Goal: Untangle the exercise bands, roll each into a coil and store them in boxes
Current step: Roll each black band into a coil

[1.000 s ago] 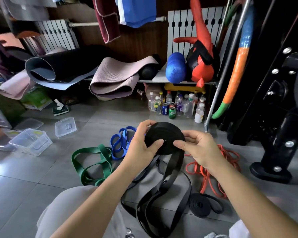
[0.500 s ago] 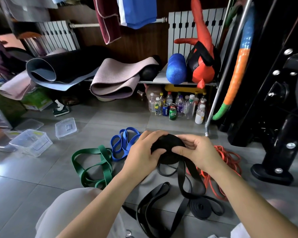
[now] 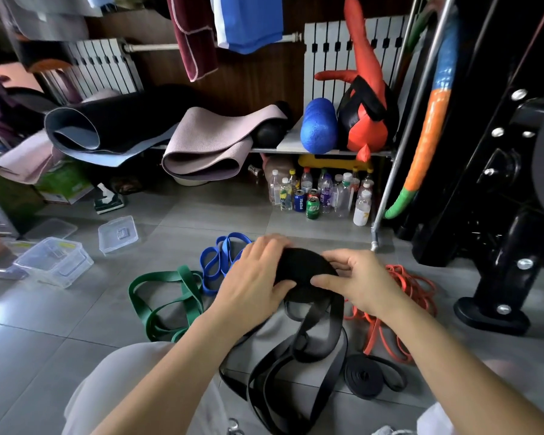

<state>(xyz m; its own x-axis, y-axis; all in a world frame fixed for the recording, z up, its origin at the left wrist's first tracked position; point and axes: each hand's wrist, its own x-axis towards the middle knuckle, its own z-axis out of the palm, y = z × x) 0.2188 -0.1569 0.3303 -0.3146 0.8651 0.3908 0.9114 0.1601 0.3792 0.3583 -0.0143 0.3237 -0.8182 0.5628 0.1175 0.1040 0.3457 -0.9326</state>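
Nearest us, the loose tail of the wide black rubber exercise band (image 3: 283,387) loops over the grey tiled floor (image 3: 29,356), with a thin black band (image 3: 363,376) lying partly coiled just beside it. Beyond that, both hands clamp the band's rolled part, a thick black coil (image 3: 305,271). The left hand (image 3: 252,284) curls its grip over the top, and the right hand (image 3: 365,281) pinches the right edge. A tangled orange band (image 3: 402,296) lies to the right, with a flat green band (image 3: 164,302) and a blue band (image 3: 217,262) to the left. Farther left stands a clear plastic box (image 3: 76,268).
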